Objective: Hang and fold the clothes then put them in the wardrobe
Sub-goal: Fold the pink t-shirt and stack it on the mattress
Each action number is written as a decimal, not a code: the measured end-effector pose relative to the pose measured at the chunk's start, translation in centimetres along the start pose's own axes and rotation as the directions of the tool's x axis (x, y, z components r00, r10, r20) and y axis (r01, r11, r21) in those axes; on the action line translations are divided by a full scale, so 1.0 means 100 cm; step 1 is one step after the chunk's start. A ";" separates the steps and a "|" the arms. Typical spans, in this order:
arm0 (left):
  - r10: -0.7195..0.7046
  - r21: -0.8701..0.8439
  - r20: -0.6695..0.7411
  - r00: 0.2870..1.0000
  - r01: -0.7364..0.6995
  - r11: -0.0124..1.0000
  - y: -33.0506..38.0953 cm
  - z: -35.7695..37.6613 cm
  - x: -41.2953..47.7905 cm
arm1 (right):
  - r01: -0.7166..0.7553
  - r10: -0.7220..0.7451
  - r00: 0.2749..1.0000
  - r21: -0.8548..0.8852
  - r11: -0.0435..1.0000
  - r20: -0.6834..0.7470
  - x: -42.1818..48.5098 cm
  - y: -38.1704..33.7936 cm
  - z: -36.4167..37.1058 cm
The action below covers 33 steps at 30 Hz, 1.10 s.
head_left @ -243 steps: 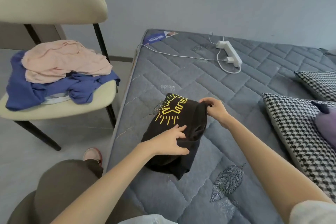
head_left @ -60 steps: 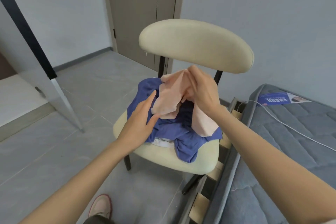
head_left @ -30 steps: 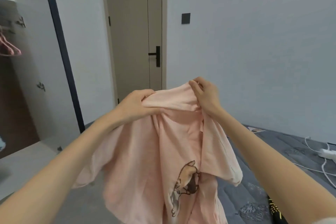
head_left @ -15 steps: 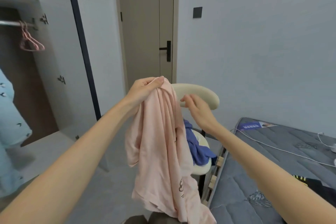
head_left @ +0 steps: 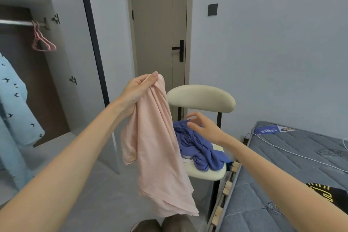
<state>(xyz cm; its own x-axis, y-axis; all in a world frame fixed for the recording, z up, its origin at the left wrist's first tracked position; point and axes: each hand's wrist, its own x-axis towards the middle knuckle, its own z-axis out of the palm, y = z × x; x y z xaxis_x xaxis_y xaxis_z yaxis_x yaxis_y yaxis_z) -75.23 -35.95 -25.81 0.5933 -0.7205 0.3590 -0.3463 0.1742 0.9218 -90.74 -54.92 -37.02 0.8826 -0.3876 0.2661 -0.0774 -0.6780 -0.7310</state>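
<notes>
My left hand (head_left: 140, 88) pinched the pink shirt (head_left: 156, 147) at its top, mid frame, and it hung long and straight down. My right hand (head_left: 205, 128) was nearer the blue clothes (head_left: 197, 149) on the chair (head_left: 201, 98), fingers (head_left: 194, 126) spread wide and empty, just above them.

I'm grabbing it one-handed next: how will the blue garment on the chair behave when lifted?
Probably floppy: the blue garment lies crumpled in folds on the chair. Likely light, like the pink garment hanging limp from the left hand. Its overhanging end may trail.
</notes>
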 end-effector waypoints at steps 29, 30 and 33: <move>0.060 0.175 -0.620 0.782 0.063 0.982 -0.054 -0.082 0.018 | -0.035 -0.063 0.971 -0.400 0.916 -0.229 0.039 -0.015 -0.018; 0.070 0.207 -0.613 0.787 0.074 0.976 -0.057 -0.082 0.018 | -0.053 -0.010 0.971 -0.255 0.966 -0.239 0.039 -0.024 -0.025; 0.116 0.350 -0.577 0.808 0.117 0.929 -0.064 -0.084 0.018 | -0.102 0.143 0.964 0.185 0.977 -0.225 0.038 -0.060 -0.040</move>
<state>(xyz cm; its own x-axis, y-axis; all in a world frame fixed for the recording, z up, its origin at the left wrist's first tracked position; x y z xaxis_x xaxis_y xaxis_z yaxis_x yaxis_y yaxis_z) -65.84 -32.69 -29.87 0.8590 -0.1747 0.4813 -0.5069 -0.1572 0.8476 -88.76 -54.85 -29.11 0.7354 -0.6110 0.2929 -0.0800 -0.5075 -0.8579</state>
